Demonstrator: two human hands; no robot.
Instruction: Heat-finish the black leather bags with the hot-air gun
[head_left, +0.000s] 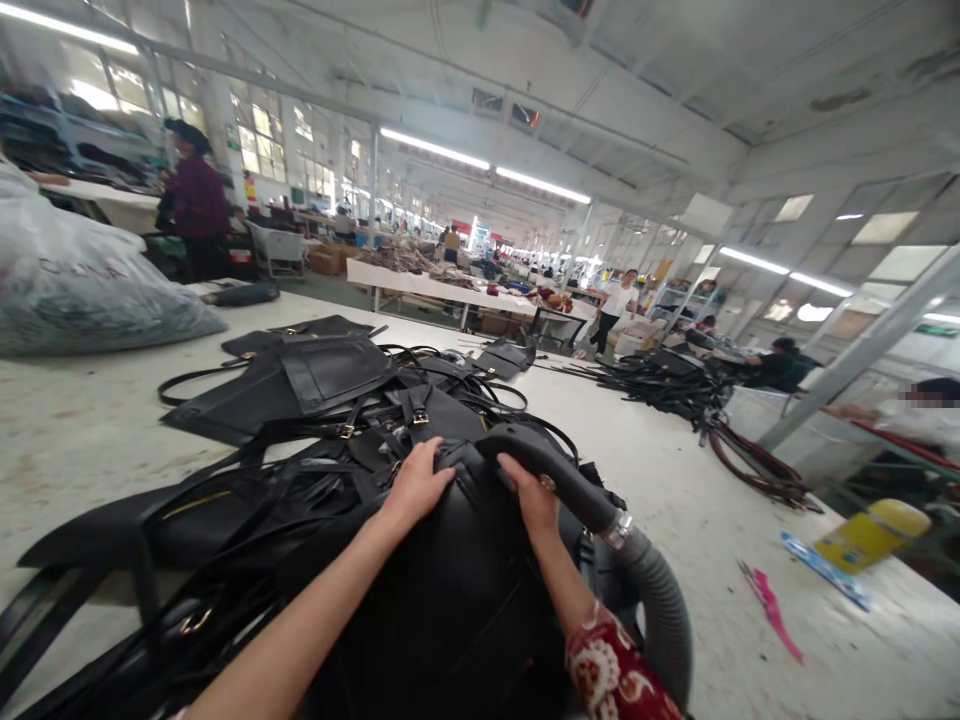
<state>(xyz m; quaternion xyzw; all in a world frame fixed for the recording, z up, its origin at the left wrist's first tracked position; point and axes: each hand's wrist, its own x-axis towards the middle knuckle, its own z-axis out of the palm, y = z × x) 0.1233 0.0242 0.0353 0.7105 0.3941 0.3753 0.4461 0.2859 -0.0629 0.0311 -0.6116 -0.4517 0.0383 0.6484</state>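
A large black leather bag (450, 600) lies right in front of me, creased at its upper edge. My left hand (416, 487) is closed on that edge, thumb on the near side, other fingers partly hidden. My right hand (534, 497), with a ring on one finger, grips a black hose nozzle (559, 465). The nozzle's tip rests close to the creased leather, a little right of my left hand. From a metal clamp (619, 530), a grey ribbed hose (664, 610) curves down toward me. Black bags with straps and gold buckles (420, 412) are heaped around the bag.
A filled clear plastic sack (90, 265) stands at the left on the white table (720, 560). To the right lie pink-handled snippers (772, 610), a blue strip (825, 572), a yellow container (874, 535) and a pile of black straps (660, 380). Several people work farther off.
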